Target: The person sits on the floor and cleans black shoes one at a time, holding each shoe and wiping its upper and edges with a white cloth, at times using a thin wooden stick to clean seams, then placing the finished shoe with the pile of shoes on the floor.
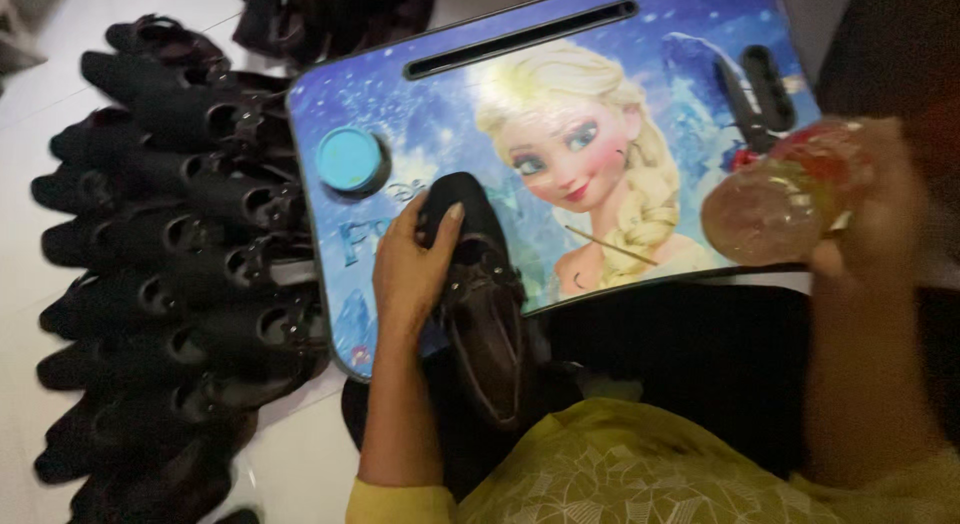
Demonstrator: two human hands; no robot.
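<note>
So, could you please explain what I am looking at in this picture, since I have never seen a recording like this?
There is no machine here: a person wears a camera on the head, so the single picture looks down at their own two bare hands. A small lap desk with a blue cartoon print rests in front of them. The left hand grips a dark shoe lying partly on the desk, toe pointing away. The right hand, blurred, holds up a clear plastic container with reddish contents; I cannot tell what is in it. On the desk also sit a round blue lid and a thin stick. To the left, on the white floor, lie rows of similar dark shoes.
</note>
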